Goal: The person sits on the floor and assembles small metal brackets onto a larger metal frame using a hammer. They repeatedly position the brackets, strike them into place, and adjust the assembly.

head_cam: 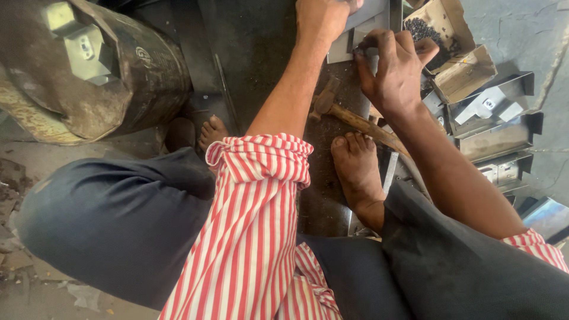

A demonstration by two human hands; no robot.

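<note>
My left hand (323, 18) rests on a bent grey sheet-metal piece (367, 26) at the top of the view, pressing it down on the dark work surface. Beside it, my right hand (394, 68) has its fingers pinched on the edge of the same piece; what sits between the fingertips is too small to tell. A wooden-handled hammer (347, 115) lies on the surface just below both hands, untouched. My bare foot (355, 169) rests next to its handle.
A rusty metal drum (89, 65) stands at the left. A cardboard box (441, 29) with small dark parts sits at the top right. Stacked folded metal pieces (498, 127) lie at the right. My legs and striped sleeves fill the lower half.
</note>
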